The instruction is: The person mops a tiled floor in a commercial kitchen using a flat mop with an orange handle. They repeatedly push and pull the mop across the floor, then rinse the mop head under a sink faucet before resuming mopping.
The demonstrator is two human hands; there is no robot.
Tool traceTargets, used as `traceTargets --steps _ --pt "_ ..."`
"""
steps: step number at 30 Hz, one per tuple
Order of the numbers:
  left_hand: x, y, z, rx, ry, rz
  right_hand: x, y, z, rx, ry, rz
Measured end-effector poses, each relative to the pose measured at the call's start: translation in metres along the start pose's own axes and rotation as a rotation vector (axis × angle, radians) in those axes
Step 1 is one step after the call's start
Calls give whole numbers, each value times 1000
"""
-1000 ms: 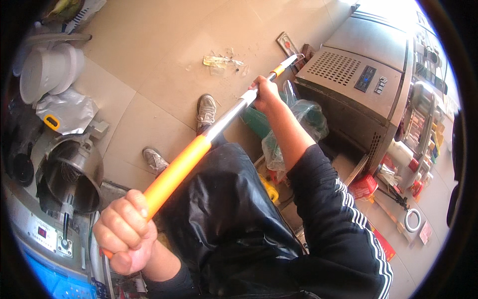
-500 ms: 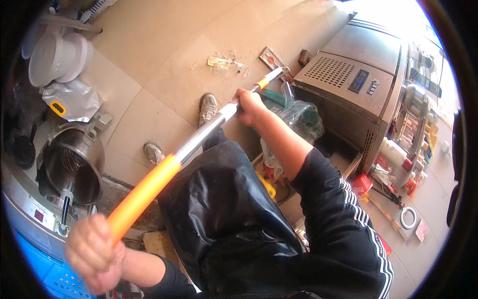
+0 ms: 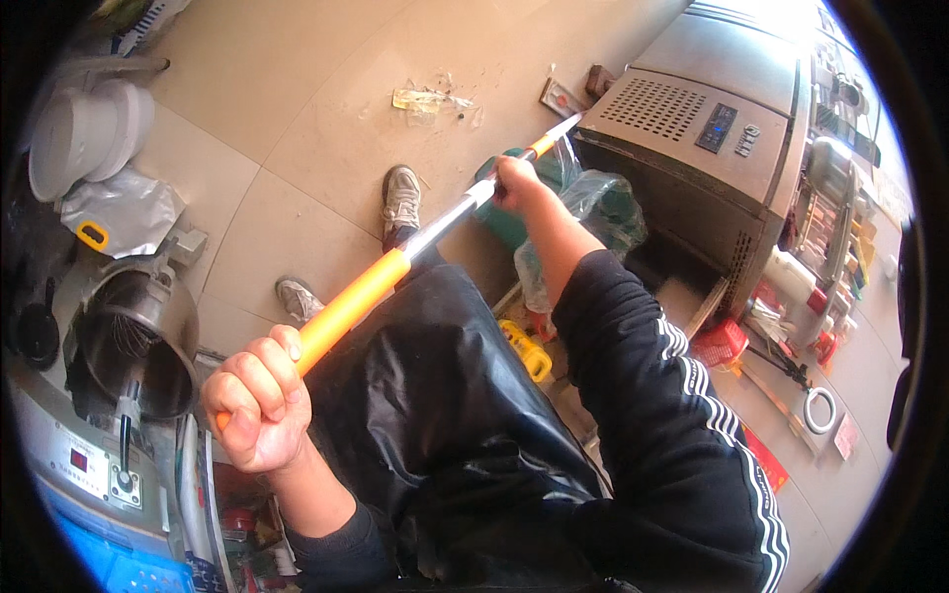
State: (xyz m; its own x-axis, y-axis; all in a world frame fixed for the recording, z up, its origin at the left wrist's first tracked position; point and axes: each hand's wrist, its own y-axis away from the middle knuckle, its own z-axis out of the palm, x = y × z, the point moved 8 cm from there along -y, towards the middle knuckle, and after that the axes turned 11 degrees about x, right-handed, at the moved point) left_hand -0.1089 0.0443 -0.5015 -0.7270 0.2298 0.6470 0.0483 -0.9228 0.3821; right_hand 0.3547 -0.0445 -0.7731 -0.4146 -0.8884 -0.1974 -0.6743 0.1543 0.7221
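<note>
Okay, orange-and-silver pole (image 3: 427, 239) slants from left of frame to upper centre; left hand (image 3: 257, 400) and right hand (image 3: 514, 183) have fingers wrapped round it. I'd call this mid-stroke along the floor (image 3: 326, 89); next calls for steady grip, clearing the metal cabinet (image 3: 682, 128), upper right. Versus half a second ago, left hand sits higher; pole's head no longer shows.

One left hand (image 3: 257, 400), one right hand (image 3: 516, 183), that's two hands in the action, and just the one pole (image 3: 356, 303)! Two shoes (image 3: 402, 198), a full pair. One black apron (image 3: 425, 385), one metal mixing bowl (image 3: 176, 373), one whisk (image 3: 131, 336). And the tally rolls on: one yellow container (image 3: 524, 348), one red basket (image 3: 719, 345), one white ring (image 3: 808, 413), one silver bag (image 3: 127, 211), one yellow handle (image 3: 83, 230) on that bag!
</note>
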Motion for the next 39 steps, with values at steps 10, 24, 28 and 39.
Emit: traceTargets --steps 10,24,28,39 --pt "178 33 42 -115 -148 451 -15 162 39 -262 -147 -1" --pt "-16 -10 46 -66 -58 -20 -32 -14 -14 -34 -113 12" --pt "65 -2 60 -146 -143 86 -18 60 -3 -76 -129 87" --pt "98 3 71 129 -327 405 -85 91 13 -88 -212 -89"
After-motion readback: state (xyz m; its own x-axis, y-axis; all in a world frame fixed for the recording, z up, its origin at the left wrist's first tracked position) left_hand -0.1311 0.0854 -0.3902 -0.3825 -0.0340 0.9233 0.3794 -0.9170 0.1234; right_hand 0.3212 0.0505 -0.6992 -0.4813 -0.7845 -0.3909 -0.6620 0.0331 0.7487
